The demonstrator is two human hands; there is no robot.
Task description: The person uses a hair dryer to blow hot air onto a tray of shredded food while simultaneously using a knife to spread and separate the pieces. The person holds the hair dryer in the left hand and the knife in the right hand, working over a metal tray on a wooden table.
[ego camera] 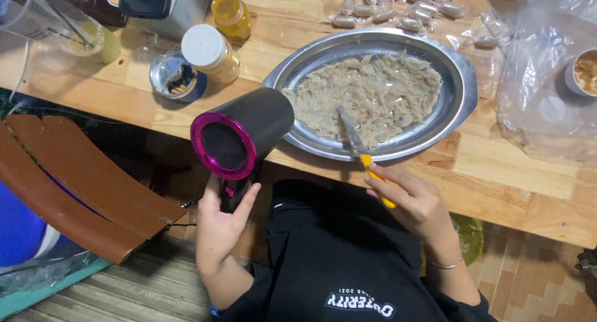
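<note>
Left hand [219, 225] grips a black hair dryer [244, 135] (magenta-ringed); right hand [415, 204] clasps yellow-handled scissors [362, 149] over pale dough pieces [367, 95].

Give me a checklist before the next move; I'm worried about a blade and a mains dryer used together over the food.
1. Left hand has a firm hold on the dryer handle: ok, fingers wrapped round it.
2. Dryer nozzle aimed at the tray: ok, the pink rear grille faces the camera.
3. Right hand holds the knife by its yellow handle, fingers off the blade: ok.
4. Blade tip lies in the pale pieces, inside the rim: ok.
5. Tray fully on the table: ok, though close to its near edge.
6. Dryer running, cord free: cannot tell.
</note>
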